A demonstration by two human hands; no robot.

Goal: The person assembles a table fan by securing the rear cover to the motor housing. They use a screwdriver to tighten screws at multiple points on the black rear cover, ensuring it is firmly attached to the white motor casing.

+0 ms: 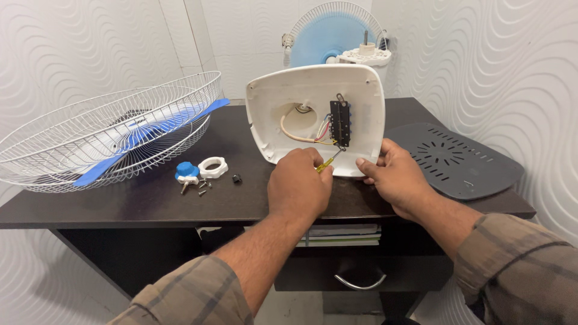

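Screwdriver (328, 161), yellow-handled, is being gripped in the left hand (299, 183) and aimed at the black switch block (340, 123) inside a white fan base (316, 117) standing tilted on the dark surface (150, 201), while the right hand (394, 177) is clamping its edge steady, the tip sitting too small to make out.

Screwdriver (329, 161): handle hidden inside the left hand (299, 183). Fan base shell (316, 114): lower edge covered by both hands. Small screws (201, 189) too small to count.
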